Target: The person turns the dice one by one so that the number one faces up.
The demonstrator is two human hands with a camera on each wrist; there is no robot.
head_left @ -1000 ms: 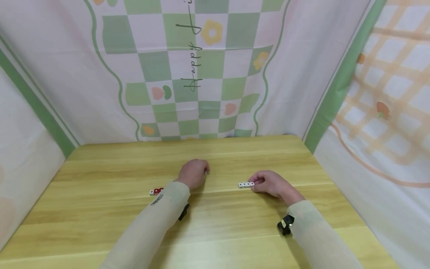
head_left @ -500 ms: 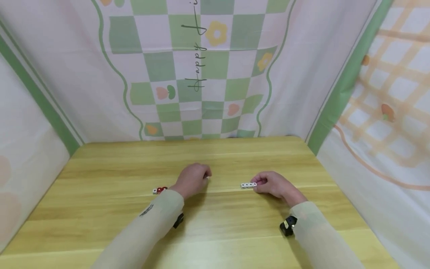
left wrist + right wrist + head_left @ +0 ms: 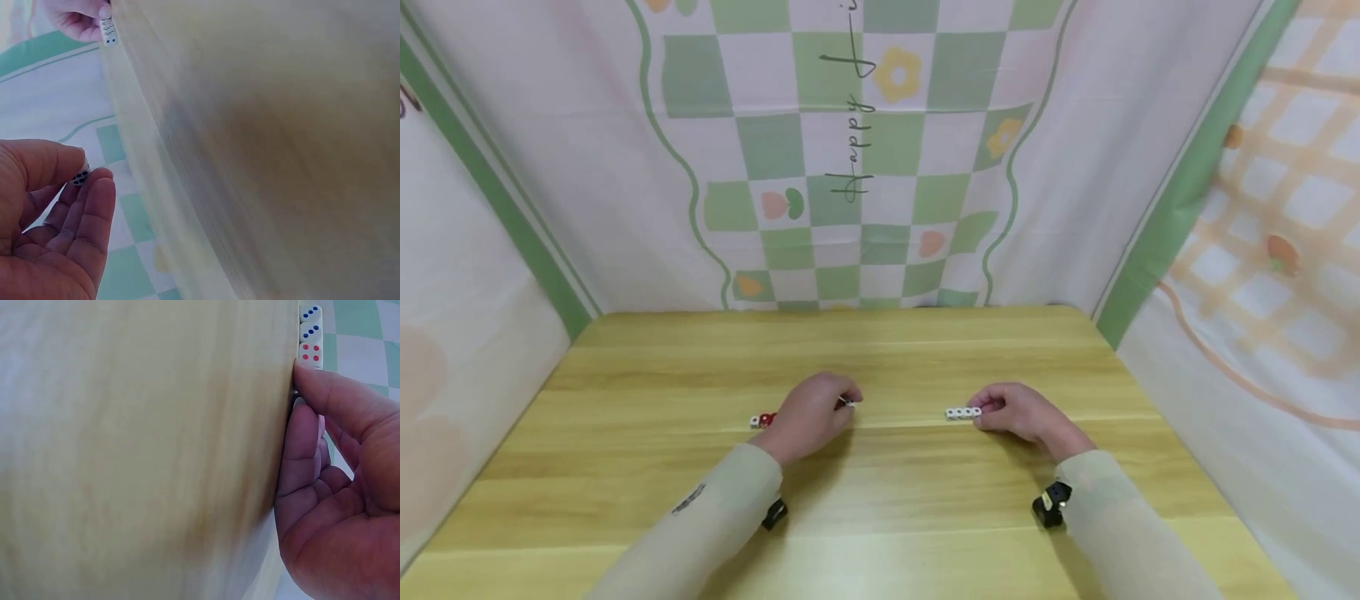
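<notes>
My left hand (image 3: 814,417) is held above the table, left of centre, and pinches a white die with black pips (image 3: 80,176) between thumb and fingertips. Just left of that hand is a short line of red and white dice (image 3: 760,421), partly hidden behind the hand. On the right, several white dice stand in a straight row (image 3: 961,413) on the table. My right hand (image 3: 1018,414) pinches the right end of this row with thumb and fingers. Blue and red pips show on the row's dice (image 3: 310,332) in the right wrist view.
The wooden table (image 3: 880,500) reaches back to a hanging cloth (image 3: 865,167) with green and white checks. More cloth (image 3: 1262,250) hangs along the right side, and a pale sheet (image 3: 467,275) along the left. A black wrist camera (image 3: 1051,505) sits under the right cuff.
My left hand has drawn left and slightly toward me with the die, nearing the red and white dice. The right hand stays at its row. The head view has shifted a little.
</notes>
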